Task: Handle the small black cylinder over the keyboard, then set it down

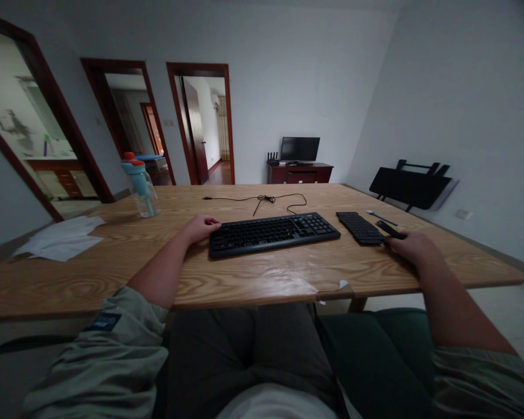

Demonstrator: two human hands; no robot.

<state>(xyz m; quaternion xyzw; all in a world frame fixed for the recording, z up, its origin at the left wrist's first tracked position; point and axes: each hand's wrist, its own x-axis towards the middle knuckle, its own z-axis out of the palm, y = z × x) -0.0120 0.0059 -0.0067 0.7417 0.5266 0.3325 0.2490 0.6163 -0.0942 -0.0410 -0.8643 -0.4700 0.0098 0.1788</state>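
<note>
A full-size black keyboard (273, 234) lies at a slight slant on the wooden table in front of me. My left hand (199, 228) is closed at its left end, thumb and fingers gripping the upper left corner. At the right, my right hand (414, 247) is closed on a short, dark, elongated object (388, 228) whose kind I cannot make out. That hand is beside the lower right corner of a smaller black keyboard piece (358, 227); whether it touches it is unclear. Just beyond lies a thin blue-and-white toothbrush-like stick (382, 217).
A black cable (266, 199) is bundled behind the keyboard. At the left stand a clear bottle (143, 189) with an orange-and-blue lid and white paper sheets (63, 235). The wooden table's (262, 285) front edge has a peeling film. A dark green seat (375, 349) is beside me.
</note>
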